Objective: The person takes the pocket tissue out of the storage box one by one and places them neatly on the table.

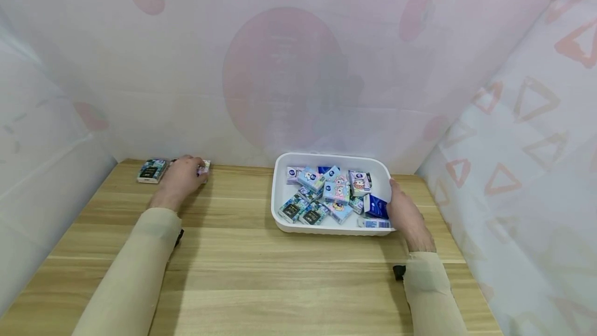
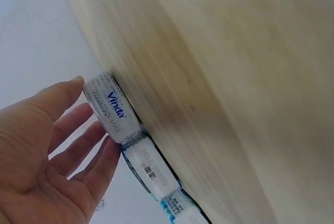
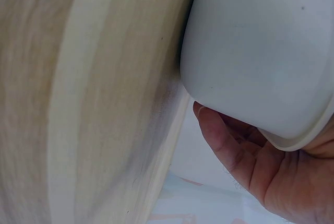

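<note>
At the back left of the table, my left hand (image 1: 183, 176) pinches a Vinda tissue pack (image 2: 112, 108) between thumb and fingers. That pack stands at the end of a row, touching a second tissue pack (image 2: 151, 167); a dark green patterned pack (image 1: 152, 170) lies at the row's far left. My right hand (image 1: 407, 212) grips the right end of a white plastic basket (image 1: 332, 229), its fingers curled at the rim and outer wall (image 3: 261, 51). Inside the basket several tissue packs (image 1: 337, 191) lie jumbled, in blue, pink and dark green wrappers.
The wooden table (image 1: 280, 284) ends at the back against a pale printed curtain (image 1: 196, 66). More of that sheeting rises on the left and right sides. Table surface lies between the row of packs and the basket.
</note>
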The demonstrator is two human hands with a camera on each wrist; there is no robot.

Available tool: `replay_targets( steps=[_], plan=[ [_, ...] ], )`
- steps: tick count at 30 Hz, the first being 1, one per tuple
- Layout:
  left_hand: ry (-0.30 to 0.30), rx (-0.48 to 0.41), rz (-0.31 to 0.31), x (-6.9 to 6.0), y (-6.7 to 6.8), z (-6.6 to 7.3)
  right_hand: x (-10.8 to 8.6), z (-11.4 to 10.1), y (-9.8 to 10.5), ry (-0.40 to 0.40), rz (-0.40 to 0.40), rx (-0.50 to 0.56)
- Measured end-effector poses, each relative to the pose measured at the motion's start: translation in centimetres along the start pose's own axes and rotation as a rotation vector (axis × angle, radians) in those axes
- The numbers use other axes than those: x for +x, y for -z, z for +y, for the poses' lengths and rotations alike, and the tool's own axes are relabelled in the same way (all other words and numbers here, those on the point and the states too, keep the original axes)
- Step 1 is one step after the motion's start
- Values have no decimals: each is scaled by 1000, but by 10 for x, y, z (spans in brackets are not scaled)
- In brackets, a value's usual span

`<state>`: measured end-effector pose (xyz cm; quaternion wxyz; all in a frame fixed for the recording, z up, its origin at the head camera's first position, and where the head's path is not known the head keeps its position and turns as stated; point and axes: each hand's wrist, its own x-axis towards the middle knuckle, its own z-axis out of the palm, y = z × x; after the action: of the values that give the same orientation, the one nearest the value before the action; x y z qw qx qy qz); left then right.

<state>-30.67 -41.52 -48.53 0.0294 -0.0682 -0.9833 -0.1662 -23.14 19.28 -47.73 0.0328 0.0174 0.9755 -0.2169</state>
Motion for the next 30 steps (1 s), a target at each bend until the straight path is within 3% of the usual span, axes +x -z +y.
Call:
replay_targets(
  steps=[7, 13, 24, 30],
  plan=[
    [-13, 13, -2, 2, -2, 6, 0, 0, 0, -14, -2, -4],
    [-25, -3, 22, -1, -4, 24, 1, -1, 0, -20, -8, 5],
    [-86, -42, -30, -12, -10, 83, 0, -1, 0, -18, -5, 7],
    [-142, -36, -24, -19, -9, 117, 0, -2, 0, -19, -7, 4]
  ],
)
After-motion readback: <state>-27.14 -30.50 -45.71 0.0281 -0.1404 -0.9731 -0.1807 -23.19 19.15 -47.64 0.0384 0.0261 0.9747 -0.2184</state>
